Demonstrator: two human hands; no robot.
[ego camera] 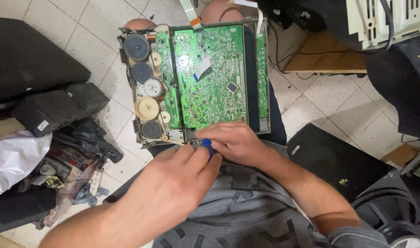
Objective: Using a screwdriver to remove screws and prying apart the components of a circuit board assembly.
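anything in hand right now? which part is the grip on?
Left hand holds a blue-handled tool, likely a screwdriver, grip on the handle. Right hand rests at the near edge of the opened device; what it holds cannot be told.

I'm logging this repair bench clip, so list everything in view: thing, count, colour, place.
chassis: one, grey, on the lap
main board: one, green, in chassis
side board: one, green, chassis right edge
wheels: several, dark and cream, chassis left
ribbon cable: one, white, on main board
screwdriver: one, blue handle, chassis near edge
speaker box: one, black, right floor
bag: one, white, left
left hand: on screwdriver
right hand: at chassis near edge
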